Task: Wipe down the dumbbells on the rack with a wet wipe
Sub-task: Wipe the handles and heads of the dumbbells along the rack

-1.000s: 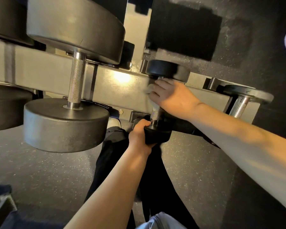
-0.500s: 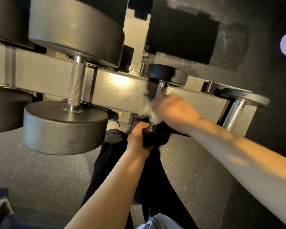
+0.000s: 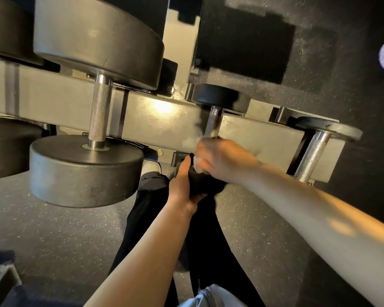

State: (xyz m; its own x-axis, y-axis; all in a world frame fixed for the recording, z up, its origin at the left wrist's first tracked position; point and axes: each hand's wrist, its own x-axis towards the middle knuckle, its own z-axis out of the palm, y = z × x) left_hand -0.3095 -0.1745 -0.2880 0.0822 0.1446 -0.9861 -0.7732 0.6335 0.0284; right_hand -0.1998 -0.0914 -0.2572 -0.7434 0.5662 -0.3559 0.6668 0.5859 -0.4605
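A small black dumbbell (image 3: 220, 97) lies across the grey rack beam (image 3: 155, 122), its knurled steel handle (image 3: 213, 125) partly bare. My left hand (image 3: 183, 185) grips its near black head from the left side. My right hand (image 3: 223, 160) holds a white wet wipe (image 3: 192, 141) wrapped round the lower end of the handle, just above that head. The wipe is blurred and mostly hidden under my fingers.
A large grey dumbbell (image 3: 87, 169) sits on the rack to the left, and another shows at the left edge. A slim chrome-handled dumbbell (image 3: 313, 151) lies to the right. Speckled black floor and my dark trouser legs (image 3: 155, 209) are below.
My right hand with the wipe has slid down the handle from its far end toward the near head, baring the upper knurled part. My left hand has kept its grip.
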